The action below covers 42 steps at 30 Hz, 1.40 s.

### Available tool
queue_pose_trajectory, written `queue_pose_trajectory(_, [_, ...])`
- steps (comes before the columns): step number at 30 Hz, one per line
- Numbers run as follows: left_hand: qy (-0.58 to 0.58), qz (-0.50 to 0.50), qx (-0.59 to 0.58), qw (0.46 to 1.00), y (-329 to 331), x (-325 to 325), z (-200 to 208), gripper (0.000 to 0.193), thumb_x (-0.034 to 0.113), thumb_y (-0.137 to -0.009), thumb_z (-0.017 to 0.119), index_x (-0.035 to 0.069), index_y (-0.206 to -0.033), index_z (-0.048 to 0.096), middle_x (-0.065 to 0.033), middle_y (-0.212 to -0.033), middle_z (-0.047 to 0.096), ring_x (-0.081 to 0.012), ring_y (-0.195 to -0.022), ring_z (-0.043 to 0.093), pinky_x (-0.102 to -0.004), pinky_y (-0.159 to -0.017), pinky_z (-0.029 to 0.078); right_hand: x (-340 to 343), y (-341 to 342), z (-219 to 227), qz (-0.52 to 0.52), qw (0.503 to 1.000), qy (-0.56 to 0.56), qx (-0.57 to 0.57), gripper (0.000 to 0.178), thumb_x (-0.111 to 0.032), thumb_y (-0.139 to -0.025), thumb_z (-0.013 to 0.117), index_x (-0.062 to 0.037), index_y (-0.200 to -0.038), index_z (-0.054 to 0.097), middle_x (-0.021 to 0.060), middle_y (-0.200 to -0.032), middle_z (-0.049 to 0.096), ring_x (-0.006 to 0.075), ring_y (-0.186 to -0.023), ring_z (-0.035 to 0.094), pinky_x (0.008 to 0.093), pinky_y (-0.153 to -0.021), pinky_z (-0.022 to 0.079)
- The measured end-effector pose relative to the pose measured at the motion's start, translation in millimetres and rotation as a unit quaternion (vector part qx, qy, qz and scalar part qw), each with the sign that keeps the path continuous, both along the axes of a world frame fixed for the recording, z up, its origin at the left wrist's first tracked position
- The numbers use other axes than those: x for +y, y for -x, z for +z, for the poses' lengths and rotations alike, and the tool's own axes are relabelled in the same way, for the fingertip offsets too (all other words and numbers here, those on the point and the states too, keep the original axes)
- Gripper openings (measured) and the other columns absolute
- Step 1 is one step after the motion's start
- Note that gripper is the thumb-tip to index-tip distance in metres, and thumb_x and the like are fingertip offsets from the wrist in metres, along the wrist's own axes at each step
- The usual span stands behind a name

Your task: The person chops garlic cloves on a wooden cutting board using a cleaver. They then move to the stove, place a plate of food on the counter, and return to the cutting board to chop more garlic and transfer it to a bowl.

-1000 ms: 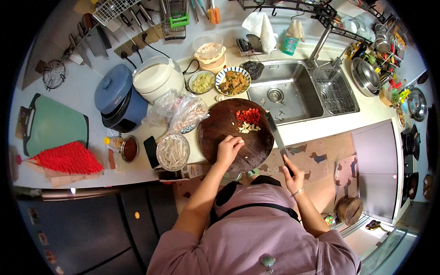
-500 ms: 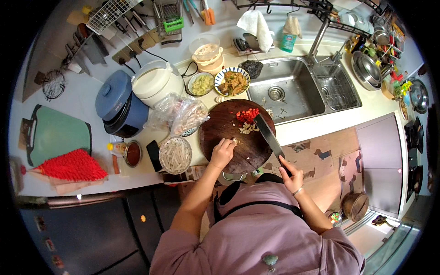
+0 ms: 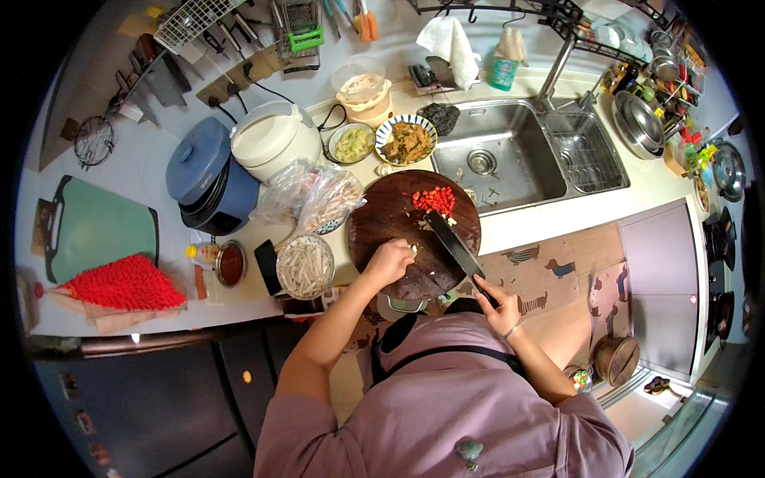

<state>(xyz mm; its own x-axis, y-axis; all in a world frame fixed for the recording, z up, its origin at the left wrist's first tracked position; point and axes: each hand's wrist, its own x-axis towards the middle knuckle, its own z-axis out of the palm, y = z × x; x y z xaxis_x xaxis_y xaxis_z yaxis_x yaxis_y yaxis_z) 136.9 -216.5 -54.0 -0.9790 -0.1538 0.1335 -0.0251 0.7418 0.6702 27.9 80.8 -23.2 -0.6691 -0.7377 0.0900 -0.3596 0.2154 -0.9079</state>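
Observation:
My right hand point(image 3: 500, 312) grips the handle of a dark-bladed kitchen knife point(image 3: 456, 248). Its blade slants across a round dark wooden chopping board point(image 3: 374, 219), the tip close to a heap of chopped red pepper point(image 3: 434, 199). Small pale chopped bits, which look like garlic, lie by the blade and are partly hidden under it. On the board's near left side my left hand point(image 3: 389, 264) is closed, with a small pale piece, probably garlic point(image 3: 413, 249), at its fingertips. The blade is apart from those fingers.
Left of the board stand a bowl of pale strips point(image 3: 305, 269), a plastic bag point(image 3: 307, 195), a rice cooker point(image 3: 275, 143) and a blue pot point(image 3: 211, 175). Behind it are a plate of cooked food point(image 3: 408, 142) and a bowl of green pieces point(image 3: 352, 146). A steel sink point(image 3: 518, 195) lies right.
The knife has swung left, its blade now lying over where the pale chopped bits were. My right hand has moved slightly left and down, my left slightly right.

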Motion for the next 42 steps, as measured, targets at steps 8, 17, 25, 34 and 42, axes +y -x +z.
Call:
queue_pose_trajectory(8, [-0.281, 0.134, -0.127, 0.942, 8, -29, -12, 0.017, 0.003, -0.086, 0.069, -0.001, -0.077, 0.055, -0.0091, -0.077, 0.067, -0.0132, -0.068, 0.065, -0.0277, -0.059, 0.052, -6, -1, 0, 0.002, 0.999, -0.008, -0.046, 0.036, -0.009, -0.087, 0.067, -0.0051, -0.123, 0.063, 0.022, -0.111, 0.066, 0.0301, -0.101, 0.068, 0.031, -0.083, 0.052])
queue_pose_trajectory(17, [-0.119, 0.233, -0.014, 0.965, 12, -56, 11, 0.025, -0.001, -0.076, 0.07, 0.003, -0.1, 0.067, -0.0065, -0.075, 0.064, -0.0144, -0.069, 0.063, -0.0277, -0.064, 0.052, -4, 4, 7, -0.045, 0.991, -0.068, -0.11, 0.034, -0.011, -0.088, 0.067, -0.0041, -0.122, 0.063, 0.0188, -0.101, 0.07, 0.0218, -0.091, 0.07, 0.0298, -0.078, 0.051])
queue_pose_trajectory(25, [-0.311, 0.125, -0.001, 0.942, 106, -30, 43, 0.071, 0.004, -0.079, 0.075, 0.009, -0.142, 0.043, -0.0192, -0.129, 0.058, -0.0171, -0.101, 0.065, -0.0299, -0.08, 0.054, -1, -2, -11, -0.128, 0.922, 0.042, -0.364, 0.026, -0.021, -0.096, 0.059, -0.0022, -0.114, 0.059, -0.0015, -0.058, 0.052, 0.0064, -0.041, 0.044, 0.0219, -0.039, 0.033])
queue_pose_trajectory(34, [0.09, 0.267, 0.003, 0.959, 54, 0, 30, 0.038, 0.028, -0.068, 0.085, 0.003, -0.074, 0.057, -0.0103, -0.078, 0.053, -0.0254, -0.063, 0.057, -0.0372, -0.058, 0.048, 16, 22, -21, -0.172, 0.957, -0.02, -0.233, 0.016, -0.011, -0.091, 0.058, 0.0022, -0.083, 0.063, 0.0016, -0.056, 0.056, 0.0077, -0.045, 0.05, 0.0254, -0.043, 0.039])
queue_pose_trajectory(42, [0.124, 0.238, 0.076, 0.96, 68, 12, 19, 0.03, 0.029, -0.074, 0.081, 0.008, -0.094, 0.07, -0.0066, -0.089, 0.058, -0.0282, -0.091, 0.057, -0.0406, -0.075, 0.05, 5, 32, -14, -0.141, 0.977, -0.069, -0.147, 0.018, -0.013, -0.089, 0.062, 0.0036, -0.083, 0.064, 0.0022, -0.055, 0.054, 0.0074, -0.05, 0.048, 0.0264, -0.046, 0.038])
